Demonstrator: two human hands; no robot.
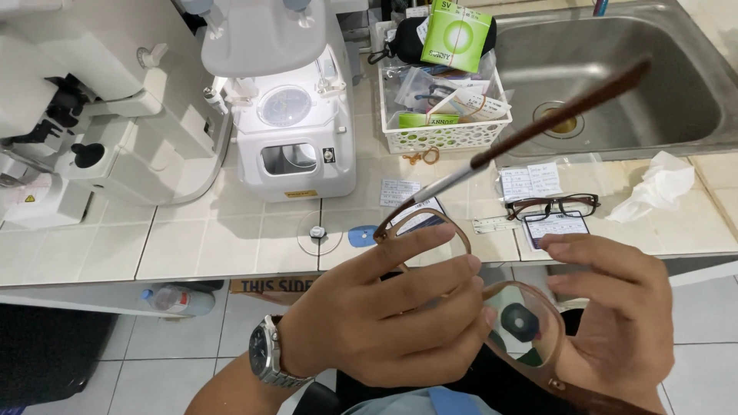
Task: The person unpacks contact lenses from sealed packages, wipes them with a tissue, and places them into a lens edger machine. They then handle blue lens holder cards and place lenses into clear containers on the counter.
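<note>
My left hand point(384, 323), with a metal wristwatch point(265, 355), grips a brown eyeglass frame point(461, 230) at its left rim, fingers wrapped over the bridge. My right hand point(615, 307) holds the frame's right rim, where a lens carries a dark round sticker point(523, 321). One brown temple arm point(561, 115) sticks up and away over the counter. Both hands hover in front of the tiled counter's edge.
On the counter point(192, 246) stand a white lens machine point(296, 131) and a larger grey machine point(100, 100). A white basket point(442, 134) holds packets and a green box. A steel sink point(615, 77), dark-framed glasses point(553, 206), paper slips and a crumpled tissue point(657, 188) lie right.
</note>
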